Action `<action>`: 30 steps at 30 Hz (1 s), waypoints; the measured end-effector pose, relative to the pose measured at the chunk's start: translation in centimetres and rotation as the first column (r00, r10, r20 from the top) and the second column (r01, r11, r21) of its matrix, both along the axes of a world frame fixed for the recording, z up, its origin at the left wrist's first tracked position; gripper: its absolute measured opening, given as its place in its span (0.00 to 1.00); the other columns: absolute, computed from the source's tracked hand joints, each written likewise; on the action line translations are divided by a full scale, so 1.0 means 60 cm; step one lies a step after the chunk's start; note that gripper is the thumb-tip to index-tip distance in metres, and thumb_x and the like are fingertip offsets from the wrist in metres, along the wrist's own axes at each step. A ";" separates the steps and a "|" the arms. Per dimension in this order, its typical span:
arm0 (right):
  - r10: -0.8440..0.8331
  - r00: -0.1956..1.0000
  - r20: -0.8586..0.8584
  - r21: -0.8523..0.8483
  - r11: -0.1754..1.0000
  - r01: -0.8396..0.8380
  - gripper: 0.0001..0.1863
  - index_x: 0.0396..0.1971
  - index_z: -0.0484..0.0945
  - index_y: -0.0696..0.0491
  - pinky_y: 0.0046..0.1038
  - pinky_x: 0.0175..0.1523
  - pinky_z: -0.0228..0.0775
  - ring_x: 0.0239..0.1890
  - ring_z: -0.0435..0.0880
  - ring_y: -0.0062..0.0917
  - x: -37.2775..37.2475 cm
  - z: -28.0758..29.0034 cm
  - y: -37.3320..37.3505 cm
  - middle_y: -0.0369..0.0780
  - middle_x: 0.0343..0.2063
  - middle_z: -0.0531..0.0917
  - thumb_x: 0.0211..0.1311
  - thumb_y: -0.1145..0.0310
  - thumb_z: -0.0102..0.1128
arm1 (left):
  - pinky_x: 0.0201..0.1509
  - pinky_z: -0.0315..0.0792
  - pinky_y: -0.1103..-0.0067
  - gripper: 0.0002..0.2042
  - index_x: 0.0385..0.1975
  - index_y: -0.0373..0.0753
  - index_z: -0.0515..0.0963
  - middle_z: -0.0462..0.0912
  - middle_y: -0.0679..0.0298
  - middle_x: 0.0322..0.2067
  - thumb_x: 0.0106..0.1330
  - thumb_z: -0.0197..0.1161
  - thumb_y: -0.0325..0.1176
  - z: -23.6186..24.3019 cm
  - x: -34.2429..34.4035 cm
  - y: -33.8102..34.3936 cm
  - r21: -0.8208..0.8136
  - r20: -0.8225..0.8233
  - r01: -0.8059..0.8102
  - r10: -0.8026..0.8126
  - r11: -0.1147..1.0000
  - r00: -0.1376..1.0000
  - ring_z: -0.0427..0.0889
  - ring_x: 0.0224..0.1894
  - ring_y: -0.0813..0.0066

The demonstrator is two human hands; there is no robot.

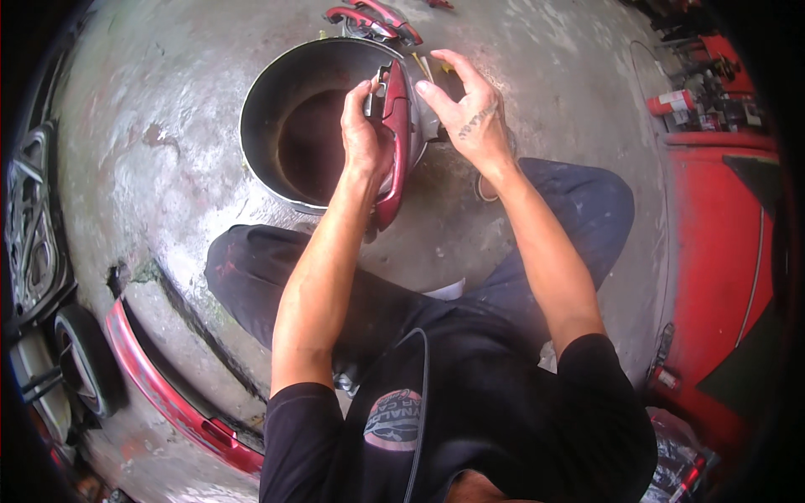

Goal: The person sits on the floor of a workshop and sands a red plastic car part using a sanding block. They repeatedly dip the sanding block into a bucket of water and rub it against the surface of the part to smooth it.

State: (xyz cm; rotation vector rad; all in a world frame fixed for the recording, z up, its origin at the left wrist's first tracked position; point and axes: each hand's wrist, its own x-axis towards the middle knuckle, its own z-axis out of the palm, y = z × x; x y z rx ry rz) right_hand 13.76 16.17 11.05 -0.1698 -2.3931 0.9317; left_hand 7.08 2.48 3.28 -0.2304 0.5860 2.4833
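My left hand [363, 141] is wrapped round a red car door handle [397, 126], held upright with its dark inner parts and metal bits toward my thumb. The handle is above the right side of a round black basin [262, 138], which has some dark matter in its bottom. To the right of the handle's upper end, my right hand [476, 117] is open, thumb and forefinger apart, with a gap to the handle. Its other fingers are mostly hidden. Partly behind it are some thin yellowish sticks [426, 67] and a dark object I cannot make out.
More red door handles [373, 23] lie beyond the basin. On the left are a long red curved car part [159, 381], a wheel [82, 360] and a car panel [35, 226]. A red cabinet-like body [713, 235] stands at right, with a red-and-white can [671, 103] on it.
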 end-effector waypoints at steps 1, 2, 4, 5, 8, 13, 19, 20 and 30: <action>-0.037 0.998 0.054 0.026 0.999 0.035 0.26 0.59 0.82 0.51 0.41 0.58 0.78 0.50 0.87 0.47 -0.006 0.004 -0.003 0.50 0.47 0.87 0.64 0.58 0.73 | 0.46 0.81 0.64 0.17 0.42 0.42 0.82 0.87 0.60 0.40 0.73 0.61 0.50 -0.003 -0.001 0.004 0.020 0.004 -0.026 0.026 0.999 1.000 0.86 0.41 0.63; -0.074 0.991 0.108 0.054 0.996 0.068 0.24 0.58 0.84 0.50 0.42 0.55 0.79 0.47 0.87 0.47 -0.011 0.009 -0.004 0.49 0.44 0.86 0.64 0.57 0.72 | 0.51 0.80 0.64 0.15 0.44 0.40 0.83 0.87 0.59 0.44 0.74 0.60 0.46 0.002 0.001 0.004 0.028 -0.001 -0.029 0.029 0.999 1.000 0.85 0.44 0.64; -0.124 0.986 0.112 0.121 0.986 0.110 0.22 0.56 0.86 0.48 0.43 0.51 0.79 0.42 0.87 0.47 -0.020 0.007 0.000 0.48 0.39 0.85 0.64 0.56 0.72 | 0.46 0.81 0.67 0.16 0.49 0.40 0.82 0.86 0.61 0.42 0.75 0.58 0.45 0.037 0.013 0.009 -0.088 -0.041 -0.062 0.059 0.994 0.997 0.85 0.42 0.67; -0.126 0.990 0.063 0.155 0.981 0.115 0.21 0.55 0.87 0.48 0.44 0.48 0.79 0.40 0.87 0.46 -0.028 0.000 0.002 0.47 0.37 0.84 0.64 0.56 0.71 | 0.44 0.81 0.69 0.16 0.51 0.39 0.81 0.86 0.62 0.42 0.75 0.58 0.44 0.040 0.013 0.011 -0.130 -0.076 -0.081 0.072 0.988 0.995 0.85 0.41 0.68; -0.142 0.990 -0.003 0.229 0.964 0.139 0.20 0.53 0.88 0.47 0.45 0.44 0.80 0.37 0.87 0.45 -0.046 -0.009 0.001 0.47 0.34 0.82 0.64 0.56 0.71 | 0.41 0.80 0.72 0.19 0.55 0.37 0.82 0.85 0.63 0.41 0.75 0.57 0.44 0.026 0.006 0.024 -0.201 -0.162 -0.130 0.098 0.971 0.982 0.85 0.39 0.70; -0.169 0.984 0.053 0.271 0.951 0.149 0.18 0.52 0.89 0.48 0.43 0.44 0.79 0.37 0.87 0.45 -0.039 -0.019 -0.013 0.47 0.34 0.82 0.64 0.58 0.71 | 0.39 0.78 0.76 0.20 0.56 0.34 0.84 0.86 0.63 0.40 0.74 0.57 0.40 0.011 -0.004 0.046 -0.248 -0.061 -0.142 0.130 0.958 0.990 0.83 0.38 0.74; -0.189 0.977 0.101 0.298 0.942 0.151 0.18 0.50 0.90 0.50 0.42 0.47 0.78 0.39 0.86 0.44 -0.061 -0.019 -0.007 0.49 0.34 0.83 0.65 0.58 0.69 | 0.44 0.74 0.77 0.16 0.46 0.30 0.88 0.87 0.63 0.38 0.73 0.58 0.35 -0.010 0.007 0.057 -0.539 -0.406 -0.335 0.110 0.773 0.907 0.80 0.38 0.78; -0.182 0.980 0.078 0.323 0.935 0.148 0.18 0.49 0.90 0.49 0.42 0.47 0.78 0.39 0.86 0.43 -0.091 -0.015 0.004 0.48 0.34 0.82 0.65 0.56 0.69 | 0.45 0.74 0.76 0.16 0.46 0.30 0.88 0.88 0.62 0.38 0.73 0.58 0.35 -0.004 0.007 0.055 -0.545 -0.398 -0.333 0.113 0.770 0.911 0.80 0.38 0.78; -0.192 0.978 0.076 0.334 0.930 0.157 0.18 0.48 0.90 0.51 0.46 0.45 0.80 0.40 0.87 0.50 -0.101 -0.027 0.023 0.49 0.34 0.82 0.65 0.57 0.66 | 0.50 0.76 0.73 0.16 0.44 0.27 0.88 0.90 0.56 0.40 0.74 0.57 0.32 -0.003 0.011 0.058 -0.588 -0.502 -0.434 0.113 0.683 0.857 0.84 0.42 0.75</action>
